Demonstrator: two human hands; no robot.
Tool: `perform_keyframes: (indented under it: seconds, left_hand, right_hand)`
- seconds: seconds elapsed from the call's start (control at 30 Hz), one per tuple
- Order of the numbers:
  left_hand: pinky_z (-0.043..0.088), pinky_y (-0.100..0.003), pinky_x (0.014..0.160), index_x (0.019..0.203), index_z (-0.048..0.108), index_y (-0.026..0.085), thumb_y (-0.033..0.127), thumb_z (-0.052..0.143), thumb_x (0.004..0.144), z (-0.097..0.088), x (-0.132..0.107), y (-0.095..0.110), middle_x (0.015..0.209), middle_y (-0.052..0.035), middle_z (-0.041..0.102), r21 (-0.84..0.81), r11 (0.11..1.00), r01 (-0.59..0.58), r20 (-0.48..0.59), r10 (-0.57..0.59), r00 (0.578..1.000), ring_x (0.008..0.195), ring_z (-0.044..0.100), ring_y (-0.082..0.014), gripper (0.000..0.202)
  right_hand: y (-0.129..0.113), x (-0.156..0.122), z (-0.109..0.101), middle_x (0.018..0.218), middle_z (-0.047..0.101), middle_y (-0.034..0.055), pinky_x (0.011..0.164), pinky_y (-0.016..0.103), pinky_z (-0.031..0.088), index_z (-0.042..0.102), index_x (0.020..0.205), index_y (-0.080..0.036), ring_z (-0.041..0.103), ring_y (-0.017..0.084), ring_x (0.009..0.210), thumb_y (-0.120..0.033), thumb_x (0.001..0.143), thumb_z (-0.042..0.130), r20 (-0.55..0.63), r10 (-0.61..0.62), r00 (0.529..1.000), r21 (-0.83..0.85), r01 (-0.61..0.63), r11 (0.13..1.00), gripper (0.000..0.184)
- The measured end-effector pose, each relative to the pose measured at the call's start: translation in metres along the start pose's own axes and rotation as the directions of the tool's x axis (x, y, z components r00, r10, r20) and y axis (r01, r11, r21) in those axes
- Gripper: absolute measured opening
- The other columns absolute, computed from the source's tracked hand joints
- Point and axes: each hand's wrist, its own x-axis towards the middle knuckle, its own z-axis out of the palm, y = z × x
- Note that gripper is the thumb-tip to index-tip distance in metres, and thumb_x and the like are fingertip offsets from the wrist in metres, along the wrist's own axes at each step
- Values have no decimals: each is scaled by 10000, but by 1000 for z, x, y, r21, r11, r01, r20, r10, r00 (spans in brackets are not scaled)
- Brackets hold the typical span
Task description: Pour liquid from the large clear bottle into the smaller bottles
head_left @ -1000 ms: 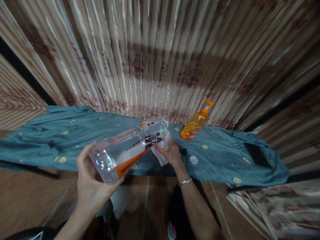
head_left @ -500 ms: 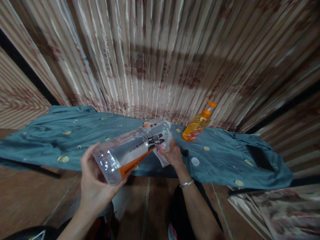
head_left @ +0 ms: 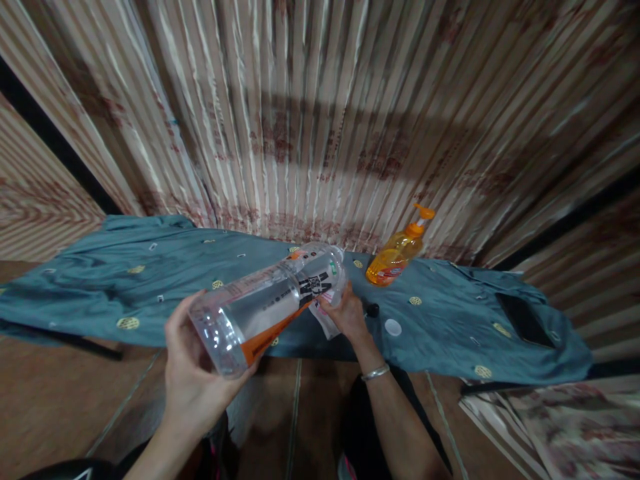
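Note:
A large clear plastic bottle (head_left: pixel 273 303) with an orange, white and black label hangs tilted above the table, its base toward me and its neck end away to the right. My left hand (head_left: pixel 193 373) is wrapped around the base. At the neck end my right hand (head_left: pixel 347 313) is closed against the bottle, its fingertips partly hidden behind it. Just under the bottle, beside my right fingers, a white and pink packet (head_left: pixel 326 321) shows in part; I cannot tell whether the hand touches it. No liquid is visible in the bottle.
A teal patterned cloth (head_left: pixel 440 333) covers the narrow table. An orange pump bottle (head_left: pixel 395 257) stands at the back right. Near my right wrist lie a small black object (head_left: pixel 373 310) and a white disc (head_left: pixel 393 327). A dark phone (head_left: pixel 525 320) rests farther right. Striped curtains (head_left: pixel 300 133) hang behind.
The whole view has shifted slightly, so everything sits a little lower. Both hands keep their hold, and the bottle's tilt looks almost the same.

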Motion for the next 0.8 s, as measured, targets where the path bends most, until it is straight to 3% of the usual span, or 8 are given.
perform_keyframes:
  seconds: [0.2,0.37,0.63,0.8]
  left_hand:
    - [703,-464,835,1542,512,325,369,951,633,-7,0,-11,1317,-102,734,23,999,-43,67,41,997,1097,789,-365,1011]
    - [711,-473,801,1554,498,353,298,995,521,-10,-3,-19,1338,-96,730,14,1000,-17,89,16,996,1074,793,-387,1148]
    - [714,-474,778,1606,457,371,293,990,555,-11,-1,-12,1314,-87,728,42,995,-85,99,81,992,1043,792,-372,1182]
    - [709,-460,772,1608,462,376,301,1006,536,-11,-2,-13,1313,-91,713,22,997,-74,97,72,993,1048,787,-373,1204]
  right_hand:
    - [1,-1,1,1024,826,137,891,401,628,626,1263,-141,822,350,1010,-376,865,809,2,9,1000,14,-9,1000,497]
    - [0,-2,0,1036,826,128,878,390,625,617,1253,-155,822,337,1005,-351,869,783,5,17,1000,45,-17,999,462]
    - [4,-1,4,1015,826,118,859,392,632,594,1313,-153,824,339,991,-368,841,804,-28,7,1000,40,-5,999,560]
    - [5,0,4,1022,824,118,867,408,645,617,1253,-159,825,340,979,-343,834,803,-15,6,1000,53,-5,999,493]
